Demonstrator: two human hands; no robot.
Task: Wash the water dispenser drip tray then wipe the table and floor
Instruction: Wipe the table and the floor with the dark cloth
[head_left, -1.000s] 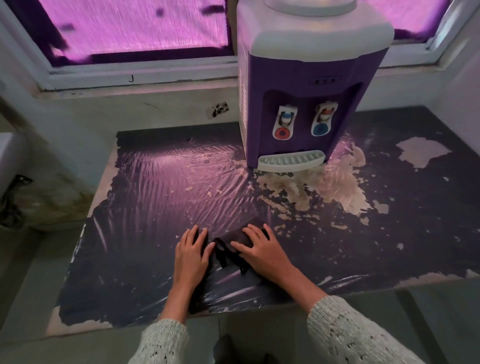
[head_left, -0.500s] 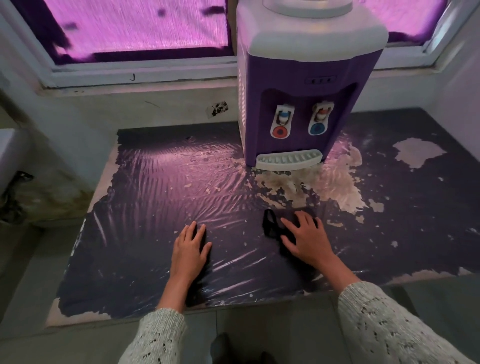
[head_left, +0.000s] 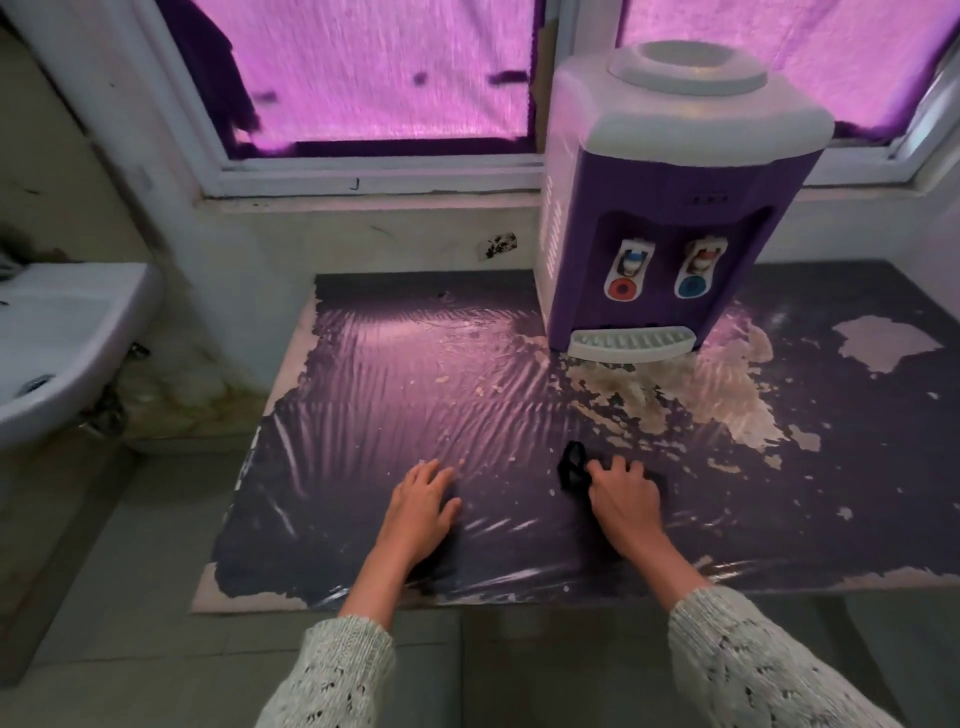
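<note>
A purple and white water dispenser (head_left: 670, 218) stands at the back of the dark, peeling table (head_left: 363, 415), under the window. Its white slotted drip tray (head_left: 631, 343) sits in place at the dispenser's foot. My right hand (head_left: 623, 496) presses a dark cloth (head_left: 571, 470) onto the wet tabletop, in front of the dispenser; most of the cloth is under my palm. My left hand (head_left: 423, 501) lies flat on the table to the left, fingers apart, holding nothing.
A white sink (head_left: 57, 343) hangs on the wall at the left. The table's near edge runs just in front of my wrists, with grey floor tiles (head_left: 130, 649) below. Worn pale patches (head_left: 727, 395) spread across the tabletop to the right of the dispenser.
My right hand slid the cloth to the right, away from my left hand, which stayed flat on the table. The view pulled back and now takes in the sink.
</note>
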